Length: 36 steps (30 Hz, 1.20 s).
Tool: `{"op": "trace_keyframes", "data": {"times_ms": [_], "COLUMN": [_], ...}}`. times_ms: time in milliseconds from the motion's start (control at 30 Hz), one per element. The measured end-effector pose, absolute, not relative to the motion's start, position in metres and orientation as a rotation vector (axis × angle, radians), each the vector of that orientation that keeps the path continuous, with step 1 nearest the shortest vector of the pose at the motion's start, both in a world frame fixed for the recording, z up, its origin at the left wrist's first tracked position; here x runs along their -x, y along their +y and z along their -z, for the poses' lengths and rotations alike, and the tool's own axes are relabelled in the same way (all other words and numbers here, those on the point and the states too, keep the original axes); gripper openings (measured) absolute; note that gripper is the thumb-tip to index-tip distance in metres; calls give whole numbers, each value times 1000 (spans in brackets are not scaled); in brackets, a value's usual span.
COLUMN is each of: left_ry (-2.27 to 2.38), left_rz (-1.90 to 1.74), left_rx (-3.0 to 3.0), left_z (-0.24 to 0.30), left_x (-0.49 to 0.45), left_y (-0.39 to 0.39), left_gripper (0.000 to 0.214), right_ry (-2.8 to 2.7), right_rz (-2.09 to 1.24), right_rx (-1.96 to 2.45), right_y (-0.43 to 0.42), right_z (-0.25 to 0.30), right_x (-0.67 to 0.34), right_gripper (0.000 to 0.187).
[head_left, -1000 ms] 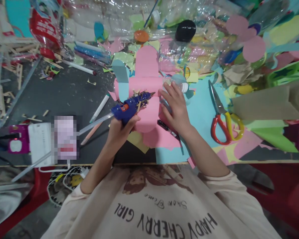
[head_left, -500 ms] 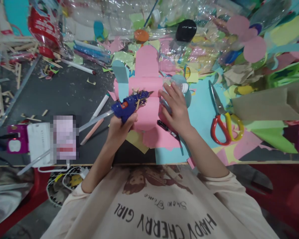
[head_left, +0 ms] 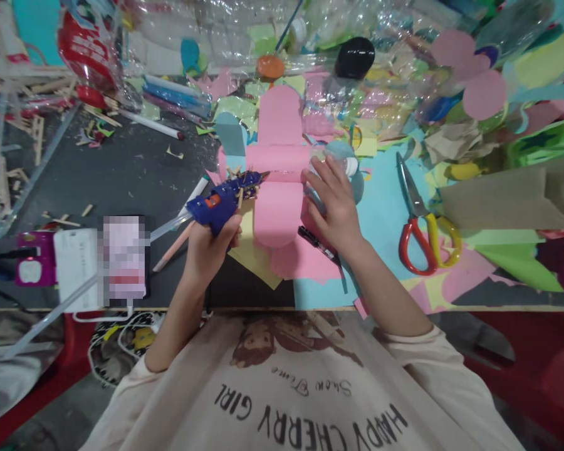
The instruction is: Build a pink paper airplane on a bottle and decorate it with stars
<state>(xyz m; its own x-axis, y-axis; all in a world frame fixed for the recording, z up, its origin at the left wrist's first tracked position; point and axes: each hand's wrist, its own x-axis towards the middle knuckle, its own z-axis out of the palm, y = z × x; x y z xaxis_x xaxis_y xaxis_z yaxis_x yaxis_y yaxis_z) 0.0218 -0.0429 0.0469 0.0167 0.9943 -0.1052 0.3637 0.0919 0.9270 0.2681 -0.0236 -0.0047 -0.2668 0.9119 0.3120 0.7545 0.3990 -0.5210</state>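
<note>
My left hand (head_left: pixel 212 247) is wrapped round the handle of a blue hot glue gun (head_left: pixel 225 199). Bits of wooden stick cling to its front, and a long clear glue stick (head_left: pixel 169 227) trails from its back. The nozzle points at the near-left part of a pink paper piece (head_left: pixel 282 156) wrapped over a plastic bottle, whose white cap (head_left: pixel 351 166) faces right. My right hand (head_left: pixel 331 200) rests with fingers spread on the bottle's right end, at the edge of the pink paper. Light blue paper ovals (head_left: pixel 232 134) stick out at the bottle's ends.
Scissors (head_left: pixel 418 225) with red and yellow handles lie on blue paper at the right. A black pen (head_left: pixel 317 243) lies below my right hand. A phone (head_left: pixel 125 257) and white power bank (head_left: pixel 78 269) sit at the left. Plastic bottles and paper scraps crowd the back.
My left hand has drawn the glue gun to the left, its nozzle sliding along the pink paper. A thin shiny line now shows there. My right hand has stayed in place.
</note>
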Motion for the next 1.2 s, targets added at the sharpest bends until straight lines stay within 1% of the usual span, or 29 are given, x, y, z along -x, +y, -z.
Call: {"op": "trace_keyframes", "data": {"times_ms": [167,367,600,767,833,900,967,1000,1033,1133,1167,1200], "left_ry": [1501,1532,1560,1770,1866,1839,1793,1778,1795,1914,1935,1944], "left_rz": [-913,-944,-912,-820,-924,-1275,-1389,-1326,-1238,-951,-867,-801], "left_rx": [-1452,-1359,-1366,-1458,-1375,-1210,-1147,-1107,-1050,-891,-849,-823], "left_z": [-47,-48,-47,-50,-55,-62,-69,-72,-74,-75,-75,-74], "left_x": [-20,-19,-19,-6,7,24,41,50,57,71,72,72], "left_y": [-43,-46,-45,-46,-41,-30,-15,-6,2,23,28,33], "left_gripper": [28,18,23,23,28,33,40,43,40,18,13,13], "right_ry": [-2110,-2110,-2108,-2107,-2104,-2105,-2111,-2115,-2119,-2120,-2115,-2108], "right_rz": [-396,-396,-381,-349,-359,-364,-365,-366,-368,-370,-370,-373], "right_rx": [1441,1436,1431,1418,1407,1399,1407,1415,1425,1440,1438,1433], "right_y": [-23,-23,-24,-24,-23,-23,-23,-22,-22,-21,-21,-21], "right_z": [5,5,5,6,7,7,7,6,6,6,7,8], "right_x": [-269,-270,-269,-269,-269,-270,-269,-269,-269,-268,-268,-268], "right_gripper": [49,49,49,48,48,48,48,49,49,50,49,49]}}
